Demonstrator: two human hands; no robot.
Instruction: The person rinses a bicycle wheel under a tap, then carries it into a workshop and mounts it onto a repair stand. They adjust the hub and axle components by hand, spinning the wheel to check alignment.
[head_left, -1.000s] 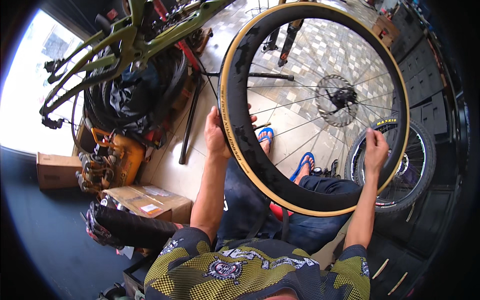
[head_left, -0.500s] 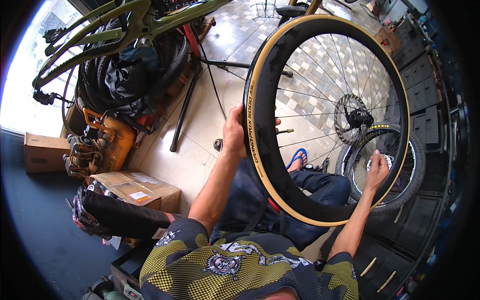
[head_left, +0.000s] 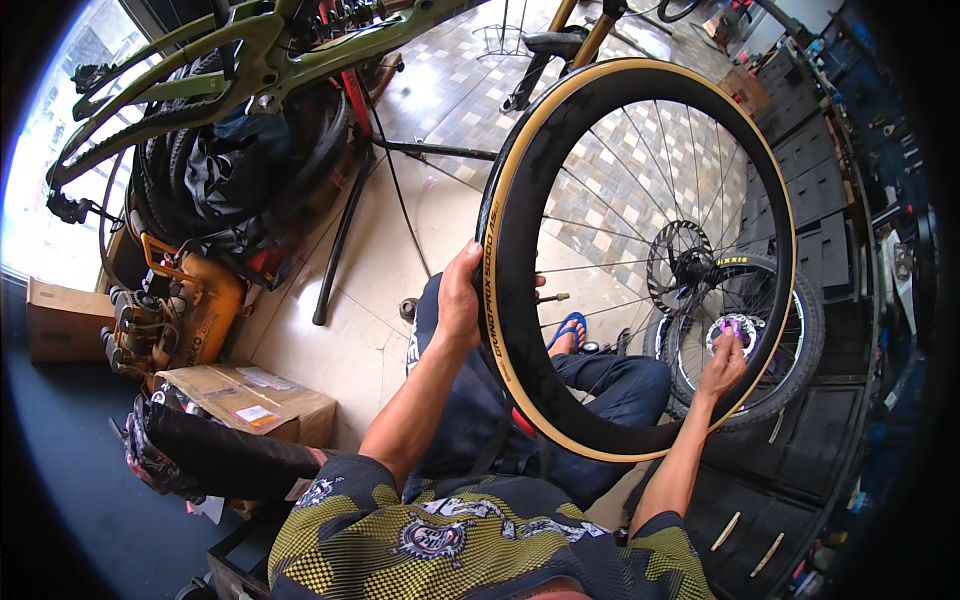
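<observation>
A bicycle wheel with a deep black rim, thin spokes and a tan-walled tire is held up, tilted, above my lap. My left hand wraps round its left side, thumb on the near side and fingertips showing inside the rim. A valve stem sticks inward beside those fingertips. The wheel's disc brake rotor sits at its hub. My right hand is in front of the wheel's lower right, its forearm crossing the tire. Those fingers are pinched together near the spokes; anything between them is too small to tell.
A second wheel with a knobbly tire stands behind, by black drawers. At left are a green bike frame, a repair stand leg, an orange compressor and a cardboard box. My sandalled foot rests on the floor.
The whole view has shifted slightly, so most things appear farther left and lower. My left hand keeps its hold on the wheel. My right fingers look a little more curled.
</observation>
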